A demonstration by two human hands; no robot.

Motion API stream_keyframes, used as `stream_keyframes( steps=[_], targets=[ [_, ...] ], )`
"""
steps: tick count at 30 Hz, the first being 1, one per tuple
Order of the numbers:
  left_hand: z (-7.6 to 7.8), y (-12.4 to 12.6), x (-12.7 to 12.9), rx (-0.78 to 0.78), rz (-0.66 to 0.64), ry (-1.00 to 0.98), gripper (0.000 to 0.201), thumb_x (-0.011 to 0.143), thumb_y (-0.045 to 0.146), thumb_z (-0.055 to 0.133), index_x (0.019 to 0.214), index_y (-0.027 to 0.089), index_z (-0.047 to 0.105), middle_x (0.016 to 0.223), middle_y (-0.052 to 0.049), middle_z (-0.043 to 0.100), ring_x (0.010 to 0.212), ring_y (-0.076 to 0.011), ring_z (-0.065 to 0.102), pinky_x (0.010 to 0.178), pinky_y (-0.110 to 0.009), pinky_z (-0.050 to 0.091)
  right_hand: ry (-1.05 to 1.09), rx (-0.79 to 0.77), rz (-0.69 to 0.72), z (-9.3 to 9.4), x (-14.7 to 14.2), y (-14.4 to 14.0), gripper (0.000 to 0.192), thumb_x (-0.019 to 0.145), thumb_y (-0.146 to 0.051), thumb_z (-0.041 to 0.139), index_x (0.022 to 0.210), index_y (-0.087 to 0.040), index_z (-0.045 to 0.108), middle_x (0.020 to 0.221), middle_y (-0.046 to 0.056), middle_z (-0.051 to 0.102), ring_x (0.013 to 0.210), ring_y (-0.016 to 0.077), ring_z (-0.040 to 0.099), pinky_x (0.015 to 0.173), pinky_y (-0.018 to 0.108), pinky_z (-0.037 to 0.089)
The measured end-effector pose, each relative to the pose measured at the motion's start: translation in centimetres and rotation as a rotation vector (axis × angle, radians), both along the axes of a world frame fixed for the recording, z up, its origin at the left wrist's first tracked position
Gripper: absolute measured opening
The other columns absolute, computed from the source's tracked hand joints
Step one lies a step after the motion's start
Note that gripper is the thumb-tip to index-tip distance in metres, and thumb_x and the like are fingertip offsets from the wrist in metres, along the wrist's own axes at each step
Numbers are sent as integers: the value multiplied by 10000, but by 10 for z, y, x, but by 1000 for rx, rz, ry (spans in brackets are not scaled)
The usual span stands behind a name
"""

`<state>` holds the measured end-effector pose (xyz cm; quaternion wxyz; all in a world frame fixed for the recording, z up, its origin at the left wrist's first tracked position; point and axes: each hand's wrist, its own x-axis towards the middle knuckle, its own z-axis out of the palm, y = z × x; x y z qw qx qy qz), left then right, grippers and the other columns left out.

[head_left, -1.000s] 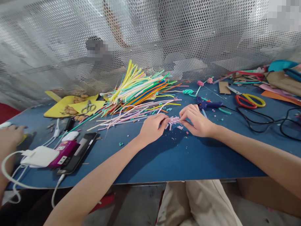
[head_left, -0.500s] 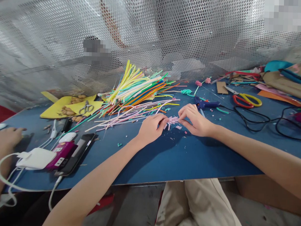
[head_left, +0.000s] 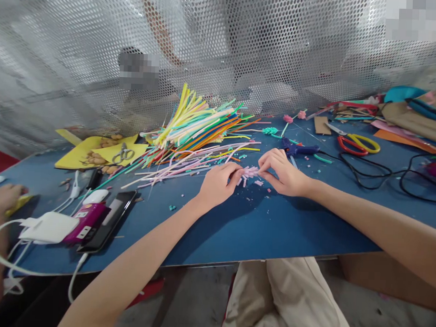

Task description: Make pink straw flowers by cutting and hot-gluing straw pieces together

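Note:
Between my two hands is a lilac flower spike made of short pipe cleaner pieces [head_left: 250, 172]. My left hand [head_left: 220, 182] pinches its left end between thumb and fingers. At its right end, the thumb and forefinger of my right hand [head_left: 280, 173] are closed on it. Small cut lilac pieces [head_left: 259, 183] lie on the blue table [head_left: 215, 235] just below. Behind my right hand rests a dark blue glue gun [head_left: 300, 148]. Long lilac pipe cleaners [head_left: 189, 163] are spread to the left of my hands.
A large heap of coloured pipe cleaners [head_left: 201, 127] leans toward the perforated metal screen [head_left: 272, 51]. Red-and-yellow scissors [head_left: 358, 143] and a black cable [head_left: 367, 180] lie right. A phone [head_left: 110, 222], purple power strip [head_left: 89, 221] and white charger [head_left: 49, 227] sit left, beside another person's hand [head_left: 4, 199].
My hands stay almost in place, still pinching the lilac spike. At the far left, the other person's hand now has something yellow by it. The view has shifted slightly.

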<state>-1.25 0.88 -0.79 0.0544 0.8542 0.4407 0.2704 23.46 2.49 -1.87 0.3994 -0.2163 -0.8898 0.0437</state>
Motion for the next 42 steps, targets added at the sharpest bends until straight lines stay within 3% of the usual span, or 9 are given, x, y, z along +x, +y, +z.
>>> stream_keyframes(
  steps=[42],
  targets=[
    [3, -2, 0, -32, 1, -2, 252, 1055, 340, 447, 1048, 207, 661, 957, -28, 732, 812, -148, 641, 741, -262, 442, 6, 57, -113, 0, 1, 4, 56, 920, -233, 613, 955, -221, 571, 976, 50, 668, 937, 224, 575, 854, 414, 374]
  ],
)
